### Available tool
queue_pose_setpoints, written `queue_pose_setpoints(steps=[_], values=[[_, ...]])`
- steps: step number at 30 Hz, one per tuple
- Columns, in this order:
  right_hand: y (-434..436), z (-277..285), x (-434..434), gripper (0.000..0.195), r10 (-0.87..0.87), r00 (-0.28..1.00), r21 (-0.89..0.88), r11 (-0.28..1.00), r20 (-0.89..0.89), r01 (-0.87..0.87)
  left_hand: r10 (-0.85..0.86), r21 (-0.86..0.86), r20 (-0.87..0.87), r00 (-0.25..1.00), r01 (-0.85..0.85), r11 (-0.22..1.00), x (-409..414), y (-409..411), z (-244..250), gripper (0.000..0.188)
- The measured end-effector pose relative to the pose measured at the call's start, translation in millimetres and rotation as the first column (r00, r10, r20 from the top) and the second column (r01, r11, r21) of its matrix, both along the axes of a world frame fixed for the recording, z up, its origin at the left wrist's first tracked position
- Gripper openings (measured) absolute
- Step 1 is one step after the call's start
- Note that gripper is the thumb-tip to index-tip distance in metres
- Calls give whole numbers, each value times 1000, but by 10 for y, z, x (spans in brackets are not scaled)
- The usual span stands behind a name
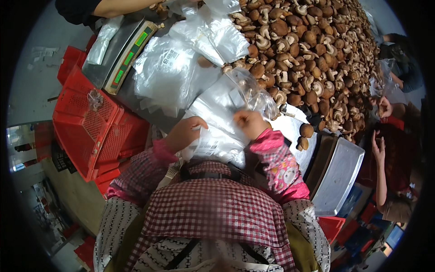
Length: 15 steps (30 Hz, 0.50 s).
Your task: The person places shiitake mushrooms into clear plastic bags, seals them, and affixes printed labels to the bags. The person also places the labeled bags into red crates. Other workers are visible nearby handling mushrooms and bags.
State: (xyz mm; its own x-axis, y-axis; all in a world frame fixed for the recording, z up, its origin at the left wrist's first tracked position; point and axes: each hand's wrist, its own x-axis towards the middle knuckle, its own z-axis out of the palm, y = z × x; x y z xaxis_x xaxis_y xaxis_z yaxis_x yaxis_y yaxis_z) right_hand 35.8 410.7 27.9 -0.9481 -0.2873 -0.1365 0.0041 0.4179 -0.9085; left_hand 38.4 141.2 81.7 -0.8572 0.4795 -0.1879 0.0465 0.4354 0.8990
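Clear plastic bags lie in a stack before me, close to my body. My left hand pinches the left edge of a plastic bag in this stack between thumb and fingers. Over the right side of the stack is my right hand, blurred, with its fingers curled; whether it grips anything is unclear. A crumpled clear bag lies just beyond it, by a large heap of shiitake mushrooms. Farther left, more flat plastic bags bear printed labels.
A scale with green displays stands at the upper left, above stacked red plastic crates. To the right are a metal tray and loose mushrooms. A co-worker's arm reaches in at the top; other people's hands are at the right.
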Motion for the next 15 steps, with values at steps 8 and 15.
queue_pose_setpoints(steps=[8,15], values=[[259,380,-161,20,-235,765,363,772,-600,521,-111,-160,99,989,126,979,-125,118,165,13],[-496,100,486,40,277,939,467,870,-203,-156,175,-42,284,943,-170,984,364,-403,290,14]])
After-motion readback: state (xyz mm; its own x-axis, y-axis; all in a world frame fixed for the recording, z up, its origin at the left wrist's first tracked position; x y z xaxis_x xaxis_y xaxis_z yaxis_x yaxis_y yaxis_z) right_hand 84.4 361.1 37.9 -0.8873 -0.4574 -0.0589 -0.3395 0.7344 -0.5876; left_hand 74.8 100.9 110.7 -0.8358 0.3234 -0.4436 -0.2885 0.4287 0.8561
